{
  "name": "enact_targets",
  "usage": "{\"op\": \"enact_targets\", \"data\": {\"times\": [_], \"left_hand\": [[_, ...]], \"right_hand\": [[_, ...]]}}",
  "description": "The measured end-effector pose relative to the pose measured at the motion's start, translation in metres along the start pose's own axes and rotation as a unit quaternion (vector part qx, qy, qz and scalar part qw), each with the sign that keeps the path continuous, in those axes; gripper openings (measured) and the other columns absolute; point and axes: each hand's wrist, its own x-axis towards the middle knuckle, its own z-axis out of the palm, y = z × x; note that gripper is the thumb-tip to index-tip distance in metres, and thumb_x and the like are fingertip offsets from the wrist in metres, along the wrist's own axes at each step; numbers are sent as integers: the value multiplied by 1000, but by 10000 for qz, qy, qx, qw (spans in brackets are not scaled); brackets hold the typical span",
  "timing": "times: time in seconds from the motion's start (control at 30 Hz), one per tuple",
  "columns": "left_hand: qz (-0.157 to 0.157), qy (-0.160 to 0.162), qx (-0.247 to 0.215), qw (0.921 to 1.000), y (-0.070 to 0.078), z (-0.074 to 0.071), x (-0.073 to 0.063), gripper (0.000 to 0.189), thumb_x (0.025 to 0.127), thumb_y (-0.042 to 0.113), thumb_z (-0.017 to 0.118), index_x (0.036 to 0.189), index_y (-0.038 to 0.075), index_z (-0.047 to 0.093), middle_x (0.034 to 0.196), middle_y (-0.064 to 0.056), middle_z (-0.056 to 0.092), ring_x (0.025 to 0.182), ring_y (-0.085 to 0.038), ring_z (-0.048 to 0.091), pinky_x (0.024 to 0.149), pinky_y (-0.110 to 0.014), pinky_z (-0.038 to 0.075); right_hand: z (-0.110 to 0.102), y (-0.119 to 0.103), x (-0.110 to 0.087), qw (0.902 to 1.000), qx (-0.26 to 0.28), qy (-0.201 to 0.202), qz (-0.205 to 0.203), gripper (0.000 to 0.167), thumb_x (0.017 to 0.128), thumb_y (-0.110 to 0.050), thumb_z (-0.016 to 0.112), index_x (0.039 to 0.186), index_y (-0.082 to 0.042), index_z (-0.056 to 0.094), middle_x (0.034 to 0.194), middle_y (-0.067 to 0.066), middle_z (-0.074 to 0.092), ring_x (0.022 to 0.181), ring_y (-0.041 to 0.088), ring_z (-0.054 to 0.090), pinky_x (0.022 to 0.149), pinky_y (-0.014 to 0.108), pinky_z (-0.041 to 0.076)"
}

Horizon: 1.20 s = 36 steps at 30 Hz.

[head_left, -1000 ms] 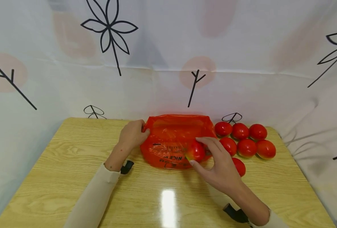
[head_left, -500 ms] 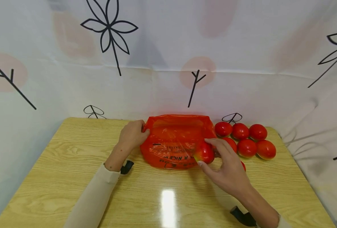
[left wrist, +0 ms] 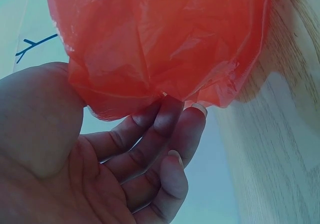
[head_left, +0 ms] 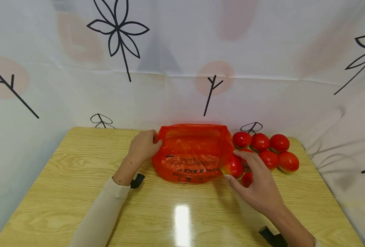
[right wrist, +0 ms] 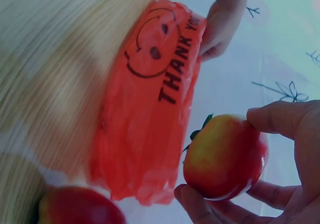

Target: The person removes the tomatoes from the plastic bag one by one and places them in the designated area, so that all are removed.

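A red plastic bag [head_left: 195, 145] with dark printed lettering lies at the back middle of the table, its mouth spread. My left hand [head_left: 143, 145] pinches its left edge; the left wrist view has thumb and fingers on the thin red film [left wrist: 165, 38]. In my right hand [head_left: 261, 187] is a red tomato [head_left: 233, 166], gripped between thumb and fingers at the bag's right side. From the right wrist, this tomato [right wrist: 225, 156] shows a yellow patch and green leafy stem end. A smiley face and "THANK YOU" mark the bag [right wrist: 145, 129] there.
Several more red tomatoes [head_left: 279, 142] sit in rows at the back right, some partly hidden by my right hand. One tomato [right wrist: 82, 206] shows low in the right wrist view. A patterned white cloth [head_left: 176, 96] hangs behind the wooden table [head_left: 86, 164].
My right hand has moved right with the tomato, from in front of the bag to its right edge by the other tomatoes. My left hand and the bag stay put.
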Motion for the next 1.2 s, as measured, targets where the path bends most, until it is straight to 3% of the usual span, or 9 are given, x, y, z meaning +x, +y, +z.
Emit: {"op": "enact_targets", "data": {"times": [0.27, 0.5, 0.8, 1.03, 1.2], "left_hand": [[-10, 2, 39, 10000, -1, 1, 1, 19, 101, 24, 66, 96, 6, 65, 73, -6, 58, 63, -22, 55, 54, -30, 43], [-34, -43, 70, 10000, 1, 0, 0, 20, 101, 25, 66, 96, 6, 65, 73, -7, 58, 63, -22, 55, 53, -30, 43], [21, -17, 70, 10000, 0, 1, 0, 19, 101, 24, 66, 95, 6, 64, 73, -6, 58, 62, -22, 55, 53, -30, 43], [16, -32, 67, 10000, 0, 2, 1, 19, 101, 24, 67, 97, 6, 66, 74, -6, 59, 63, -22, 56, 53, -30, 43], [-7, -43, 71, 10000, 0, 1, 1, 19, 101, 24, 67, 98, 5, 66, 75, -6, 59, 63, -22, 56, 54, -30, 44]], "right_hand": [[-13, 12, -7, 9995, -146, 202, 206, 72, 79, -10, 92, 143, -13, 59, 136, 5, 60, 112, 17, 58, 86, 2, 43], [-19, 20, -13, 9991, -81, 235, 351, 75, 78, -8, 93, 143, -8, 58, 137, 7, 59, 107, 21, 62, 86, 1, 43], [-26, 27, -18, 9986, -154, 407, 311, 73, 78, -6, 93, 143, -8, 60, 133, 6, 60, 103, 4, 58, 85, 1, 44], [-31, 31, -21, 9977, -300, 402, 451, 73, 78, -8, 92, 143, -8, 59, 133, 8, 60, 105, 20, 60, 84, -1, 42], [-35, 34, -23, 9970, -344, 508, 463, 73, 77, -7, 93, 142, -6, 59, 132, 10, 61, 105, 5, 54, 84, -1, 41]]}}
